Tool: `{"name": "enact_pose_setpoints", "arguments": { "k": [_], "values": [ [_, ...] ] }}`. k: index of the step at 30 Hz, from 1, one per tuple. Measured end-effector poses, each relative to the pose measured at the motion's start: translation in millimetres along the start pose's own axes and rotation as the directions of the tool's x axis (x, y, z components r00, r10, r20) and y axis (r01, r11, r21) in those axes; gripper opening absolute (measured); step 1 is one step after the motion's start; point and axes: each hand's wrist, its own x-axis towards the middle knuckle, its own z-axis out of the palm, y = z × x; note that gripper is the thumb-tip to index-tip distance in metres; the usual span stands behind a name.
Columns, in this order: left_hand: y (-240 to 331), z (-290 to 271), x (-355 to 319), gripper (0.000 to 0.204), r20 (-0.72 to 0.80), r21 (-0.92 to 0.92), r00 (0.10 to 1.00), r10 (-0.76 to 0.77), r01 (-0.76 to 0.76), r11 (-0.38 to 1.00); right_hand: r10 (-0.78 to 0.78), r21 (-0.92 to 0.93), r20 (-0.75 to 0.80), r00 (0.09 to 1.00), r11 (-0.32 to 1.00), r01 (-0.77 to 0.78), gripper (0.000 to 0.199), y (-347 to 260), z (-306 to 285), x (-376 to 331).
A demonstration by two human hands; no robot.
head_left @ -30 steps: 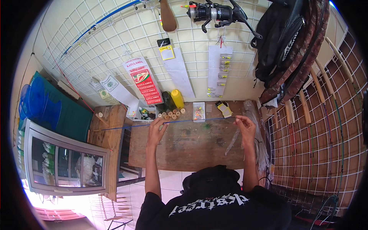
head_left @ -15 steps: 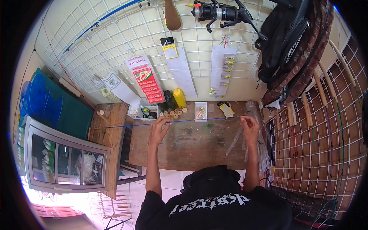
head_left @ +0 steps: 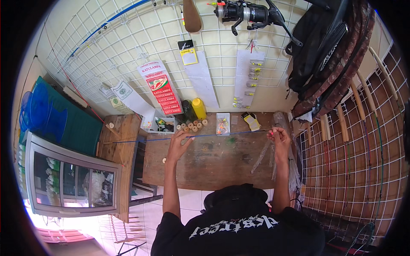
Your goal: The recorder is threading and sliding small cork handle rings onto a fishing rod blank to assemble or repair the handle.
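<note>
A thin blue fishing rod (head_left: 205, 135) lies level across the workbench, tapering toward its right end. My left hand (head_left: 177, 146) is closed on it, thumb and fingers pinching the shaft. At the thin right end, my right hand (head_left: 280, 141) has its fingertips pinched together. A tiny pinkish-red piece (head_left: 272, 133) shows at those fingertips; its kind is too small to make out. Beyond my left hand stand several round cork-coloured pieces (head_left: 195, 128). A small white tray (head_left: 222, 124) with little coloured items sits just beyond the rod.
A yellow bottle (head_left: 198, 109) and a dark bottle stand at the back of the wooden workbench (head_left: 205, 166). A yellow-and-black packet (head_left: 251, 121) lies near my right hand, beside clear plastic sleeves (head_left: 294, 166). A glass cabinet (head_left: 72, 177) stands left; rods hang on the right grid.
A pinkish-red piece now shows at my right fingertips, and those fingers have shifted slightly. My left hand stays on the rod. A small round piece now shows beside my left forearm.
</note>
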Motion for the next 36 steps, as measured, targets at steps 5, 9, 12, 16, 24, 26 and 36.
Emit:
{"name": "enact_pose_setpoints", "arguments": {
  "k": [5,9,12,16,24,26,36],
  "values": [
    [-9,2,-1,0.018,0.009,-0.084,0.999,-0.050,0.050,0.995,0.006,0.045,-0.012,1.000,0.999,-0.005,0.018,7,0,2],
    [-7,3,0,0.017,-0.009,-0.108,0.999,-0.051,0.050,0.993,0.020,0.082,-0.007,1.000,0.996,-0.020,0.017,9,4,2],
    [-3,1,0,0.014,-0.007,-0.129,1.000,-0.011,0.010,0.992,0.024,0.080,-0.010,1.000,0.997,-0.023,0.016,8,7,-1],
    [-9,3,3,0.015,-0.003,-0.200,0.995,-0.100,0.097,0.975,0.030,0.083,-0.008,1.000,0.996,-0.030,0.017,11,9,-3],
    [-14,1,4,0.012,-0.048,-0.290,0.985,-0.166,0.146,0.946,0.044,0.097,-0.004,0.999,0.994,-0.043,0.017,12,13,-4],
    [-18,1,4,0.012,-0.051,-0.282,0.983,-0.174,0.153,0.947,0.047,0.111,0.012,0.999,0.993,-0.048,0.018,13,11,-3],
    [-13,0,11,0.015,0.043,-0.172,0.992,-0.121,0.126,0.977,0.057,0.136,-0.028,0.998,0.989,-0.053,0.017,8,22,-5]
  ]
}}
